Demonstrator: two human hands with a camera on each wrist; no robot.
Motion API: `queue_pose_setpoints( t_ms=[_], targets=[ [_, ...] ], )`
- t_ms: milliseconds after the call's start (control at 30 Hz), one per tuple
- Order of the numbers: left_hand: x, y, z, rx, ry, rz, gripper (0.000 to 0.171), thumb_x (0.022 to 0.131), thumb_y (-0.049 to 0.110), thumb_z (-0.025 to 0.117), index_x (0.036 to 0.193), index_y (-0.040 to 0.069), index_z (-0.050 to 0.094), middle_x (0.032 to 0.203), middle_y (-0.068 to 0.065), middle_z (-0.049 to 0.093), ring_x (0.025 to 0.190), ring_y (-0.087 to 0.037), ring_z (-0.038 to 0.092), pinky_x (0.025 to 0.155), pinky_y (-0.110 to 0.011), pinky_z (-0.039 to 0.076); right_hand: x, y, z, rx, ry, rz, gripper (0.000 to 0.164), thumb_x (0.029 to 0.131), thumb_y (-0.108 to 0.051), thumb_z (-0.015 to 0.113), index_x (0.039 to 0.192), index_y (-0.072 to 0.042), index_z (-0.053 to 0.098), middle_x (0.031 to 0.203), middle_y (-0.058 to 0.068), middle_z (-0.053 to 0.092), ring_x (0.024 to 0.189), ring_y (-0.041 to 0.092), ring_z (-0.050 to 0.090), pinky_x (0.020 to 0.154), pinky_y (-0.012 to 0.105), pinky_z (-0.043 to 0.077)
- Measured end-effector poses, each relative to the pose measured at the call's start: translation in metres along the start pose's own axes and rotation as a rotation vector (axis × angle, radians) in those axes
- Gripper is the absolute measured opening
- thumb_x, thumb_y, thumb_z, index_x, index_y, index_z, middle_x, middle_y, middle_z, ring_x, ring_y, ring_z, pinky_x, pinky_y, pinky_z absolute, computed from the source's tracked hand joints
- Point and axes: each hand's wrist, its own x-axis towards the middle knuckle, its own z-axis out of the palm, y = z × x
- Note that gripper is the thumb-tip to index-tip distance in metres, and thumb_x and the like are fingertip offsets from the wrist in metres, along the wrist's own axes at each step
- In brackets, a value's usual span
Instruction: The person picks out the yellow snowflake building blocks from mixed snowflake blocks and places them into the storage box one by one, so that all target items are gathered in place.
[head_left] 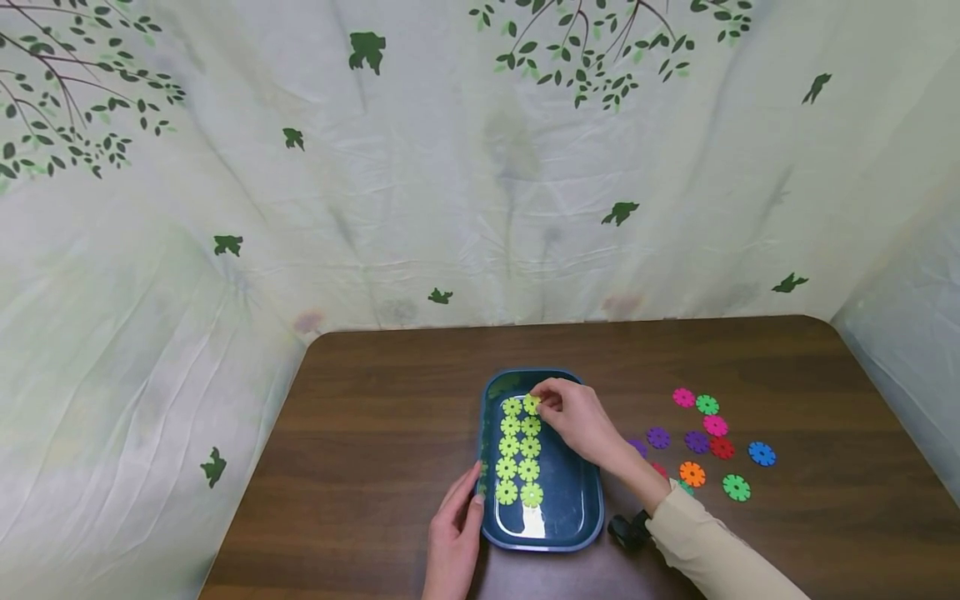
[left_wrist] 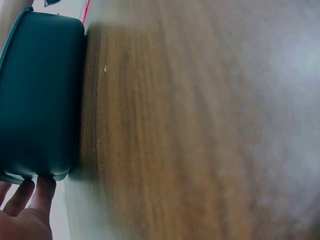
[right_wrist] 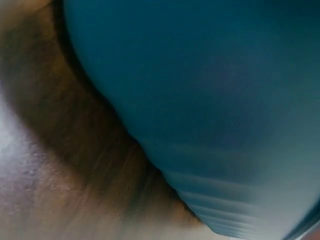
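A dark blue-green tray [head_left: 573, 500] sits on the table, with two columns of yellow-green flower-shaped discs [head_left: 529, 447] in its left part. At the far end of the right column, my right hand [head_left: 577, 417] pinches a yellow-green disc [head_left: 531, 404] between thumb and fingertips; the fingers cover part of it. My left hand [head_left: 454, 533] rests against the tray's left side, its fingers fairly straight. In the left wrist view, fingertips [left_wrist: 42, 192] touch the tray's outer wall [left_wrist: 42, 95]. The right wrist view has mostly the tray's wall [right_wrist: 200, 110], without the pinched disc.
Loose flower discs lie right of the tray, among them blue [head_left: 762, 454], orange [head_left: 692, 474], green [head_left: 737, 487], purple [head_left: 658, 437] and pink [head_left: 683, 397]; the right forearm partly covers some. A black object [head_left: 628, 532] is at the right wrist. Behind the wooden table [head_left: 360, 467] hangs a leaf-print cloth [head_left: 450, 183].
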Motion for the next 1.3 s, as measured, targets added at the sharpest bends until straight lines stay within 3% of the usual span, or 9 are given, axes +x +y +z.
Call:
queue_pose_setpoints(
  t_ms=[367,633,867,1300],
  targets=[
    [0.0,-0.002,0.0,0.019,0.002,-0.007,0.043,0.096,0.003,0.059,0.135,0.021,0.061,0.135,0.001,0.058,0.128,-0.018,0.05,0.107,-0.036,0.041,0.016,0.002,0.004,-0.107,-0.023,-0.003,0.017,0.087,-0.001,0.071,0.103,-0.006,0.072,0.09,0.001,0.067,0.076,0.011,0.06,0.073,0.03,0.057],
    [0.0,0.0,-0.001,0.006,-0.001,-0.027,0.042,0.097,0.005,0.059,0.135,0.023,0.062,0.135,0.005,0.057,0.128,-0.013,0.049,0.107,-0.028,0.039,0.023,0.004,0.01,-0.165,-0.036,0.002,0.015,0.088,0.0,0.07,0.103,-0.003,0.072,0.09,0.005,0.067,0.076,0.015,0.058,0.074,0.032,0.057],
    [-0.001,0.0,-0.001,-0.018,-0.007,0.019,0.041,0.097,0.008,0.06,0.135,0.023,0.061,0.136,0.002,0.057,0.129,-0.016,0.049,0.106,-0.023,0.038,0.027,0.007,0.013,-0.215,-0.018,-0.004,0.013,0.088,0.001,0.068,0.1,-0.001,0.073,0.09,0.008,0.069,0.074,0.017,0.057,0.071,0.036,0.054],
    [0.0,0.001,0.0,0.024,-0.003,-0.038,0.043,0.097,0.006,0.059,0.136,0.023,0.061,0.136,0.006,0.057,0.128,-0.013,0.048,0.108,-0.033,0.039,0.028,0.007,0.016,-0.207,-0.042,0.003,0.017,0.089,0.003,0.065,0.103,0.0,0.072,0.095,0.011,0.069,0.078,0.017,0.061,0.067,0.034,0.055]
  ],
)
